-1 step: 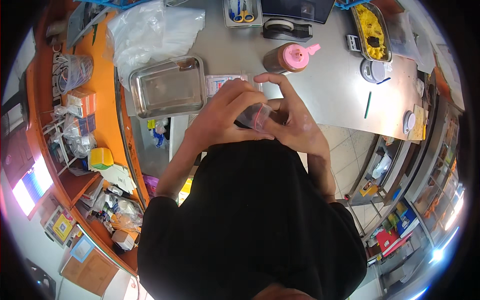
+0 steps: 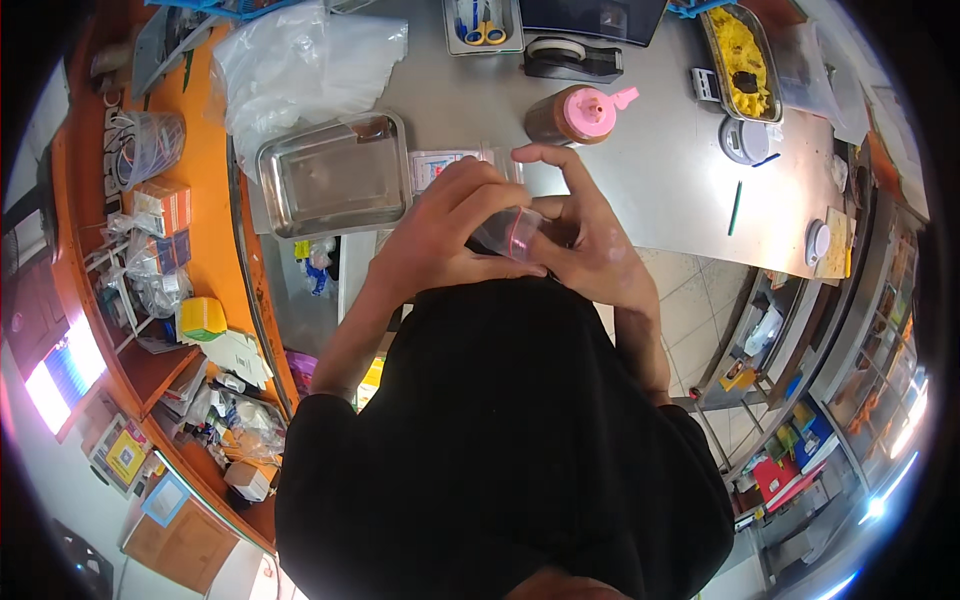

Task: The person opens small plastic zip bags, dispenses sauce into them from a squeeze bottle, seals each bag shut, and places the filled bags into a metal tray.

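Close in front of my body, a small clear zip bag (image 2: 500, 232) with a red line along its mouth is between my two hands. My left hand (image 2: 432, 232) has its fingers curled round the bag's far side, its thumb along the near side. From the right, my right hand (image 2: 600, 250) pinches the bag's mouth by the red line; its index finger sticks up away from the bag. Partly hidden beyond my left fingers lie small printed packets (image 2: 432, 165). What the bag contains, if anything, I cannot make out.
A steel tray (image 2: 262, 185) stands left of my hands, with clear plastic bags (image 2: 300, 65) behind it. Further back are a pink-lidded bottle (image 2: 585, 113), a tape dispenser (image 2: 573, 62) and scissors (image 2: 487, 35). Far right sit a tray of yellow food (image 2: 742, 55) and a round scale (image 2: 745, 140).
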Available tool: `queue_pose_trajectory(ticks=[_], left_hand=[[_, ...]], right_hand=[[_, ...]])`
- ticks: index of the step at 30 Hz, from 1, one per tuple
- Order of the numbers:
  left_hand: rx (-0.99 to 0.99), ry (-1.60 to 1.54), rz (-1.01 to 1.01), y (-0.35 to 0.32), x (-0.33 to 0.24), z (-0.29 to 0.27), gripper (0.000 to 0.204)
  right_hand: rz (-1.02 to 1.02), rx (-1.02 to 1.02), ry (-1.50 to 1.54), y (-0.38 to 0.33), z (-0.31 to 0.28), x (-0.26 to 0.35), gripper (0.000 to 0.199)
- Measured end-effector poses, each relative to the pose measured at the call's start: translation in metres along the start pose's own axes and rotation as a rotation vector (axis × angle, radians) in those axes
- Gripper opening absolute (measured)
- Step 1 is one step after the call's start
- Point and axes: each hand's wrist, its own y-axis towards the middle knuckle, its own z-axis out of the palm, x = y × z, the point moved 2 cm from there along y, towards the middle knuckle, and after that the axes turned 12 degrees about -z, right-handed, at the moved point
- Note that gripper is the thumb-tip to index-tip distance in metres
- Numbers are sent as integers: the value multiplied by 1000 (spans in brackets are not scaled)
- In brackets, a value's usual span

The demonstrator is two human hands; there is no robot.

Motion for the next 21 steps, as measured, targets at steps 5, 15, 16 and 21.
queue_pose_trajectory(ticks=[5,15,16,21], left_hand=[[-196,59,-64,-4,11,-8,66],[-317,81,-34,-13,34,-12,73],[-284,58,-23,-13,35,-9,72],[-201,-113,-63,-17,33,6,69]], right_hand=[[18,-95,145,-6,-43,-28,54],[429,-772,1546,82,-100,-184,65],[291,-762,1482,93,-112,-201,64],[-41,-503,1520,88,-136,-243,38]])
